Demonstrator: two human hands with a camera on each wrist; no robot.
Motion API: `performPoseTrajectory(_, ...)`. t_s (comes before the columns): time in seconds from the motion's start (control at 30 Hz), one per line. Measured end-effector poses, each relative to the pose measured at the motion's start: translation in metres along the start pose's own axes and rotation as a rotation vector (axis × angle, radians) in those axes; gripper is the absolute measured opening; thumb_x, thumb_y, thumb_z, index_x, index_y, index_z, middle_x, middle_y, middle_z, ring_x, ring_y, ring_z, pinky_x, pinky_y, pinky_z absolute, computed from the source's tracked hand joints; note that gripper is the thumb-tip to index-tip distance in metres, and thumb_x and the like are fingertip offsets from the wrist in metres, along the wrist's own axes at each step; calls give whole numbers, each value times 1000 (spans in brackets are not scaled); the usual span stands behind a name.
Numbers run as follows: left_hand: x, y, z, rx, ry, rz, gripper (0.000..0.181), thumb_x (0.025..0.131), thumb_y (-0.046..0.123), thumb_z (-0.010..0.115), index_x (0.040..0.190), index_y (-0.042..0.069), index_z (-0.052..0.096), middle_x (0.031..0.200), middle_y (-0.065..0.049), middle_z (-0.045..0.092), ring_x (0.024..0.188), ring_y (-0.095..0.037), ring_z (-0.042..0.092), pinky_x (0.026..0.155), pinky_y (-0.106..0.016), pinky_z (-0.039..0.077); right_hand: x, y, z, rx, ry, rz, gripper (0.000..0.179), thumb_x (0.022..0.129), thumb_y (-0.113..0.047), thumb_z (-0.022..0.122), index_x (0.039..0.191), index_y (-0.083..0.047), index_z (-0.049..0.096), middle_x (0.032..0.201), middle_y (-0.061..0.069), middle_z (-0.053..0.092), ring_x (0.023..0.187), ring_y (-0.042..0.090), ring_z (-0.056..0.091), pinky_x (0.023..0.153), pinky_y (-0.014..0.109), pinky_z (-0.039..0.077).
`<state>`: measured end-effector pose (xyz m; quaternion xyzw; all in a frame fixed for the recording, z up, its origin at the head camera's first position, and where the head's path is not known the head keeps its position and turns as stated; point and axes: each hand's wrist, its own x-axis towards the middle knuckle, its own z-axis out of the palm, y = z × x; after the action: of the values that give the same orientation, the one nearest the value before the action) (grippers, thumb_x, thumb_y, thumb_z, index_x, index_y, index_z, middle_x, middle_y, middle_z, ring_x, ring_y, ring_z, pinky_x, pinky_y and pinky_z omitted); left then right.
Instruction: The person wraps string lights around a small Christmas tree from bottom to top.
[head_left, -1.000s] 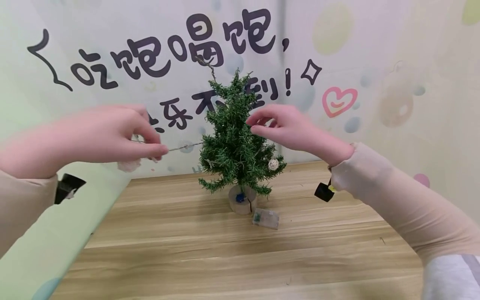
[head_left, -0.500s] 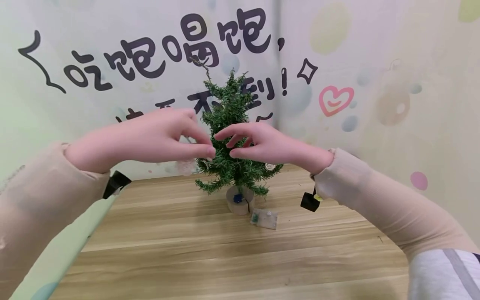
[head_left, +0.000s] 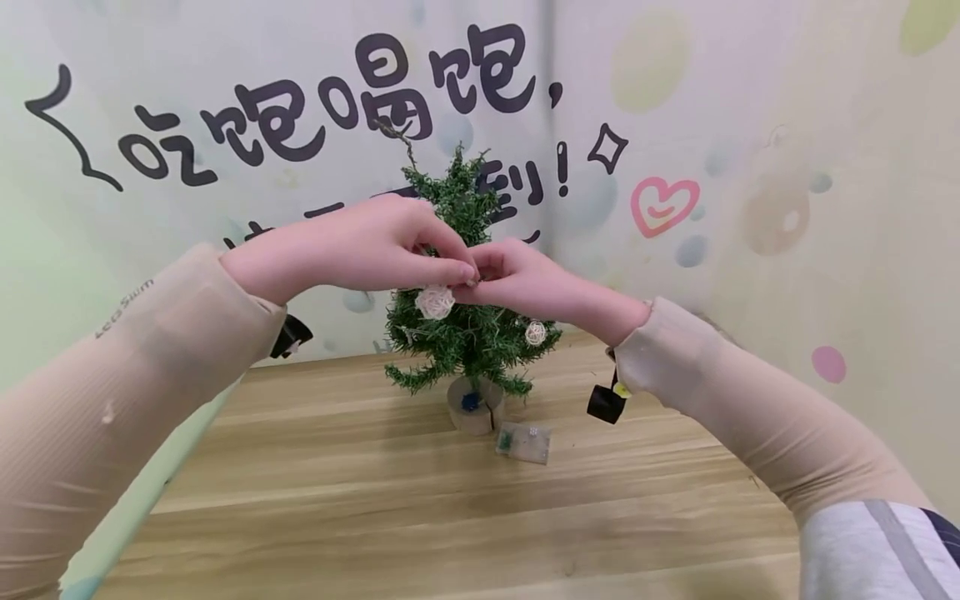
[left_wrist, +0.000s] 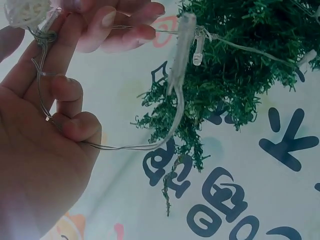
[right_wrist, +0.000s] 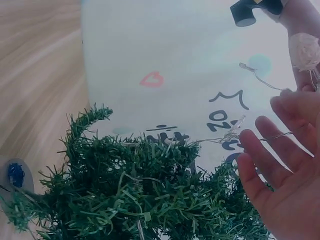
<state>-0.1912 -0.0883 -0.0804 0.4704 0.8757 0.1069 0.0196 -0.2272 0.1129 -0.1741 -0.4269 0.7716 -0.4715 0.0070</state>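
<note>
Left grip (head_left: 367, 246) pinched on the wire (left_wrist: 125, 148), I now touch fingertips with my right grip (head_left: 540, 287) in front of the tree (head_left: 450, 343); half a second ago they were apart. Whether the right grip holds wire I cannot tell. The white ball (head_left: 435, 302) has moved from beside the branches to before them. The tree stands near the bench's (head_left: 375, 517) back edge.

Backdrop (head_left: 750, 300): dark "吃饱喝饱," (head_left: 325, 100) is running above the fingers (head_left: 446, 237); "到!" (head_left: 534, 179), star outline (head_left: 608, 148), pink heart (head_left: 664, 207) are standing up-right of them; left-sleeve lettering (head_left: 123, 308) is showing leftward, barely legible.
</note>
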Motion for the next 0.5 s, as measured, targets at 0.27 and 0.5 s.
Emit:
performPoseTrajectory(0.27,-18,-7,-8,-38,79,-28,21,98,22,58,92,15,76,74,-1,62,56,-19,45,58,-30,40,27,1,17,-159,40,45,16,97,-20,61,99,-5,67,89,9,62,75,23,53,69,29,44)
performPoseTrajectory(0.5,-29,-6,-11,5,98,-70,22,97,27,59,92,16,77,74,1,65,52,-17,42,52,-29,36,51,3,28,-93,-20,103,20,101,-17,52,111,-4,62,97,9,66,87,23,64,77,39,53)
